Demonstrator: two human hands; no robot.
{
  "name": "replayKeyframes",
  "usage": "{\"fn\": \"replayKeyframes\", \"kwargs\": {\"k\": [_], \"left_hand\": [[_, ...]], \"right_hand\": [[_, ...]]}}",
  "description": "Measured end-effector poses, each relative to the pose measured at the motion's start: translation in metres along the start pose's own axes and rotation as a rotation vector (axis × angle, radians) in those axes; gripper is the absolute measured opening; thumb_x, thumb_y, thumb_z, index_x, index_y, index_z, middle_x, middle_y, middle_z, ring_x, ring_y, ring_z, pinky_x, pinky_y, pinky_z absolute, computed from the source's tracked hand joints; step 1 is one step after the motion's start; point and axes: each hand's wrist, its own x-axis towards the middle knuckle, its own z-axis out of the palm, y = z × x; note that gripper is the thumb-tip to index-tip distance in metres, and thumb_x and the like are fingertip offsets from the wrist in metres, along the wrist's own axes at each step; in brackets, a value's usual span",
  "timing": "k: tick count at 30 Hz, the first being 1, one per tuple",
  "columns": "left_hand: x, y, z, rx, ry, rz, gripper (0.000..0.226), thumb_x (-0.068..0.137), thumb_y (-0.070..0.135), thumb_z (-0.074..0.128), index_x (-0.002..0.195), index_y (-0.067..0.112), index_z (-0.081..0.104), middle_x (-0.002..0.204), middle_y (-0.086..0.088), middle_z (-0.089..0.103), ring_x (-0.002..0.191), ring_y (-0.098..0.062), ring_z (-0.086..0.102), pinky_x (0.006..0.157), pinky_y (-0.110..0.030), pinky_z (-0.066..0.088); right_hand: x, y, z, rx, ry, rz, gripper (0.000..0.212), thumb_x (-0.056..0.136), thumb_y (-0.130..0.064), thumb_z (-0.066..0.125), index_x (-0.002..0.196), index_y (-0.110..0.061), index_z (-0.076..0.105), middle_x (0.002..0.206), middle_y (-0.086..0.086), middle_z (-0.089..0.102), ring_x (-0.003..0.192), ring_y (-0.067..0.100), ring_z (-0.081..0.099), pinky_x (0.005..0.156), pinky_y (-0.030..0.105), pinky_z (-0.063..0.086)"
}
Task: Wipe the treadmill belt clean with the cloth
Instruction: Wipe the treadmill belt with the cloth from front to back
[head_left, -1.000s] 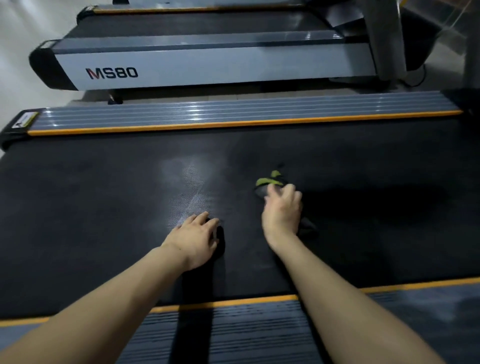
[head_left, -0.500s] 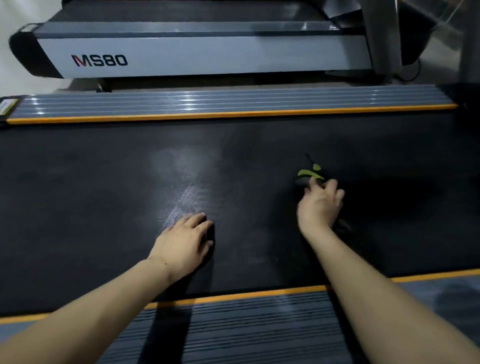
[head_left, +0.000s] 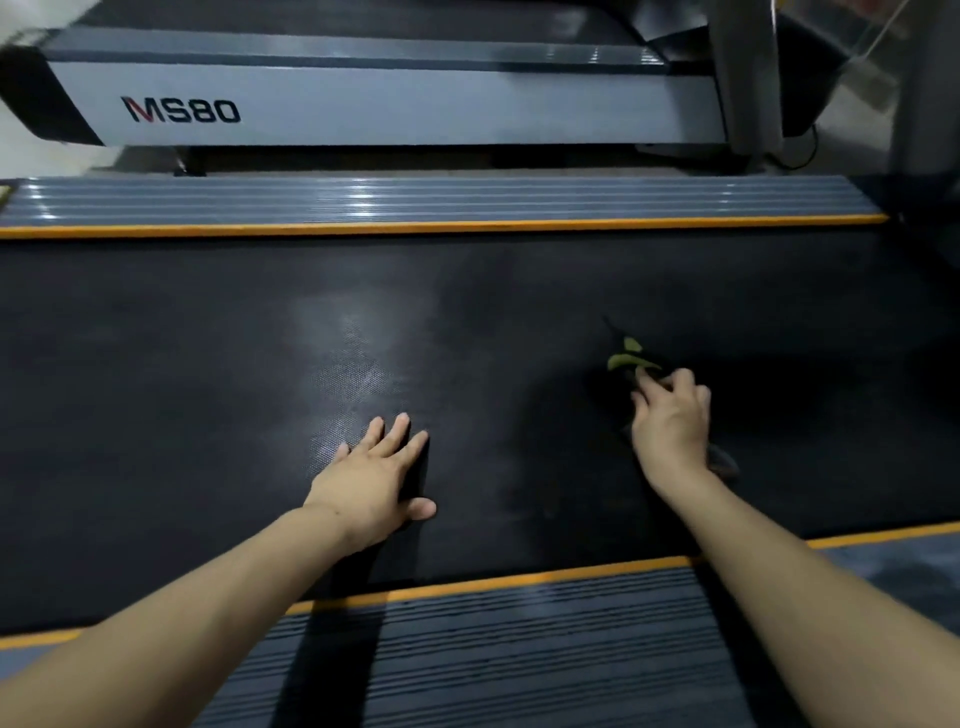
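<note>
matt textured belt (head_left: 208, 364) (rubbery), glossy ribbed rail (head_left: 415, 200)

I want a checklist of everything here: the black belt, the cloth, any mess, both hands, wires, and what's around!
Surface: treadmill belt, black, with a pale shiny patch in the middle.
Job's things: cloth, dark with green, on the belt under the right hand.
Clutter: nothing seen.
Hands: left hand flat on the belt, fingers straight; right hand presses the cloth, fingers bent over it.
Cables: black cable on the floor, far right.
Surroundings: second treadmill marked MS80 behind; grey side rails with orange stripes.
</note>
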Motion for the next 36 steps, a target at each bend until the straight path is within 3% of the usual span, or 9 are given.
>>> {"fn": "replayKeyframes", "kwargs": {"k": [3, 7, 10, 12, 16, 21, 24, 32, 36], "left_hand": [[0.002, 0.002, 0.003, -0.015, 0.015, -0.018, 0.092, 0.091, 0.063, 0.056, 0.159, 0.036, 0.001, 0.167, 0.009, -0.016, 0.155, -0.021, -0.013, 0.124, -0.051, 0.010], [0.002, 0.001, 0.004, 0.023, 0.025, -0.014, 0.090, 0.092, 0.066, 0.051, 0.159, 0.037, -0.002, 0.167, 0.009, -0.018, 0.155, -0.020, -0.013, 0.125, -0.049, 0.010], [0.001, -0.001, 0.005, 0.032, 0.027, -0.010, 0.090, 0.092, 0.068, 0.048, 0.159, 0.037, -0.004, 0.166, 0.009, -0.019, 0.154, -0.018, -0.014, 0.126, -0.048, 0.009], [0.000, -0.002, 0.005, 0.026, 0.027, -0.015, 0.089, 0.092, 0.068, 0.047, 0.159, 0.037, -0.004, 0.166, 0.009, -0.019, 0.154, -0.019, -0.014, 0.126, -0.048, 0.009], [0.000, 0.001, 0.006, 0.016, 0.018, -0.025, 0.090, 0.093, 0.066, 0.048, 0.159, 0.036, -0.004, 0.167, 0.009, -0.019, 0.154, -0.019, -0.015, 0.125, -0.049, 0.007], [0.002, -0.003, -0.012, 0.018, -0.008, 0.004, 0.089, 0.090, 0.068, 0.053, 0.159, 0.037, 0.007, 0.168, 0.011, -0.008, 0.156, -0.017, -0.004, 0.123, -0.046, 0.021], [0.005, -0.014, -0.020, -0.010, 0.044, -0.024, 0.093, 0.085, 0.069, 0.059, 0.158, 0.037, 0.013, 0.169, 0.013, 0.001, 0.155, -0.013, 0.002, 0.122, -0.045, 0.021], [0.011, -0.028, -0.010, -0.058, 0.040, -0.138, 0.108, 0.079, 0.075, 0.062, 0.159, 0.037, 0.001, 0.167, 0.015, -0.012, 0.155, -0.016, -0.012, 0.122, -0.056, 0.013], [0.013, -0.028, -0.009, -0.062, 0.037, -0.137, 0.108, 0.081, 0.073, 0.061, 0.159, 0.035, -0.002, 0.167, 0.015, -0.014, 0.154, -0.017, -0.014, 0.121, -0.059, 0.013]], "right_hand": [[-0.021, -0.059, 0.011, 0.005, 0.028, 0.039, 0.019, 0.094, -0.024, 0.058, 0.109, -0.023, 0.070, 0.106, 0.009, 0.047, 0.089, 0.033, 0.044, 0.077, 0.042, 0.046], [-0.078, -0.146, 0.023, 0.176, -0.094, -0.316, 0.027, 0.089, -0.022, 0.063, 0.115, -0.025, 0.066, 0.104, 0.006, 0.051, 0.089, 0.030, 0.046, 0.072, 0.040, 0.047], [-0.076, -0.132, 0.018, 0.185, -0.131, -0.505, 0.036, 0.088, -0.024, 0.065, 0.123, -0.027, 0.065, 0.105, 0.005, 0.053, 0.089, 0.030, 0.049, 0.072, 0.040, 0.047], [-0.057, -0.097, 0.015, 0.131, -0.106, -0.471, 0.035, 0.087, -0.024, 0.066, 0.122, -0.028, 0.067, 0.102, 0.006, 0.054, 0.086, 0.031, 0.050, 0.072, 0.042, 0.050], [-0.036, -0.057, 0.009, 0.142, -0.025, -0.203, 0.031, 0.088, -0.018, 0.071, 0.118, -0.021, 0.071, 0.099, 0.005, 0.050, 0.086, 0.028, 0.046, 0.076, 0.045, 0.052], [-0.066, -0.095, 0.012, 0.163, -0.093, -0.459, 0.032, 0.088, -0.018, 0.069, 0.119, -0.026, 0.069, 0.101, 0.005, 0.055, 0.086, 0.029, 0.048, 0.072, 0.042, 0.049], [-0.065, -0.112, 0.020, 0.205, -0.112, -0.592, 0.032, 0.088, -0.017, 0.069, 0.119, -0.023, 0.069, 0.099, 0.008, 0.056, 0.084, 0.030, 0.048, 0.069, 0.042, 0.049], [0.055, -0.196, 0.079, 0.192, -0.107, -0.438, 0.016, 0.091, -0.025, 0.062, 0.105, -0.026, 0.071, 0.101, 0.005, 0.050, 0.092, 0.033, 0.046, 0.077, 0.046, 0.047], [0.069, -0.207, 0.079, 0.174, -0.139, -0.497, 0.016, 0.092, -0.024, 0.062, 0.106, -0.023, 0.071, 0.101, 0.006, 0.050, 0.091, 0.032, 0.047, 0.078, 0.047, 0.049]]}}
